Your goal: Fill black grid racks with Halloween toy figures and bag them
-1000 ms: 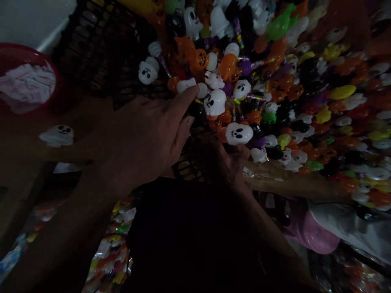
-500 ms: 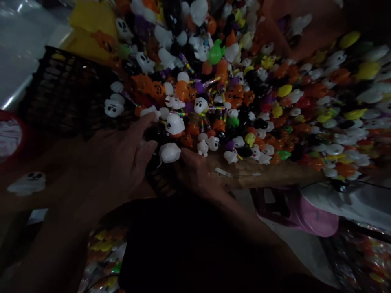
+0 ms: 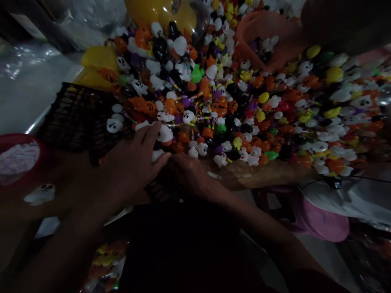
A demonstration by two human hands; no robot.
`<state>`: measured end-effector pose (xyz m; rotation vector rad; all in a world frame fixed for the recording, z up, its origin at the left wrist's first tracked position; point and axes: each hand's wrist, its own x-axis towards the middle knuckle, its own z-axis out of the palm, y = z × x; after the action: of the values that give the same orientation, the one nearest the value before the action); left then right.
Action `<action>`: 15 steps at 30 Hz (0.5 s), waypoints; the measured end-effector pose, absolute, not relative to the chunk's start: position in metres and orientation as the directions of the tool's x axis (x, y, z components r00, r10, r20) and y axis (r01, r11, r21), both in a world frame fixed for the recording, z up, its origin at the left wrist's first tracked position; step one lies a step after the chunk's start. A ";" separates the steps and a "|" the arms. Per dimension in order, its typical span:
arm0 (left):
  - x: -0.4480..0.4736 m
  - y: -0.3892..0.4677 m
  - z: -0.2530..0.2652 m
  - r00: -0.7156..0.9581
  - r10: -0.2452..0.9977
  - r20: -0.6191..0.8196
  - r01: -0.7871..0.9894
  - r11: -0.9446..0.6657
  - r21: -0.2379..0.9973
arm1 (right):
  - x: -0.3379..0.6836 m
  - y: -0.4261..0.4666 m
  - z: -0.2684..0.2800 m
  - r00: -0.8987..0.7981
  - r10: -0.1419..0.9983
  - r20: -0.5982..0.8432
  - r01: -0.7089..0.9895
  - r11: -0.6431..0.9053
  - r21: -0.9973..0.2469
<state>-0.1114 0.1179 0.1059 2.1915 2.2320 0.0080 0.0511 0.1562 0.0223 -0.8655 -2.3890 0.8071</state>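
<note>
Red round bowl (image 3: 41, 156), at far left, filled with white printed slips. White ghost-shaped plastic figure (image 3: 40, 194), lying on the brown table (image 3: 259, 176) below the bowl. Black lattice plastic basket (image 3: 58, 116), beyond these. Round white skull-faced toy (image 3: 114, 125), at the basket's right side. Left hand (image 3: 130, 158), back uppermost; grip partly spread, thumb and forefinger apart; whether it has hold of anything cannot be told. Rounded white plastic piece (image 3: 157, 154), partly hidden, in the gap between that thumb and forefinger. Right hand (image 3: 191, 173), just beside the left thumb, fingers bent into shadow; opening and contents of this grip cannot be told. Mixed heap of small orange, white, black and yellow plastic toys (image 3: 221, 108), beyond the hands and extending right. Orange plastic tub (image 3: 244, 30), behind. Pink round-topped stool (image 3: 326, 219), below right.
</note>
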 end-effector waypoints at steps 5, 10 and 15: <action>-0.118 0.114 0.104 -0.015 1.000 -0.012 1.000 0.015 0.023 | 0.117 0.213 0.055 -0.550 0.733 0.399 0.512 0.674 -0.533; -0.129 0.104 0.099 -0.079 0.997 0.024 0.996 0.078 0.041 | 0.124 0.283 0.081 -0.582 0.680 0.447 0.587 0.731 -0.348; -0.131 0.103 0.091 0.022 0.981 0.191 0.998 -0.033 0.051 | 0.069 0.340 0.096 -0.763 0.450 0.464 0.470 0.879 -0.079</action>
<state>-0.1310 0.1025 0.0915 2.3129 2.2497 0.2815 0.0693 0.3403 0.0961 -0.6703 -2.5670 -0.0568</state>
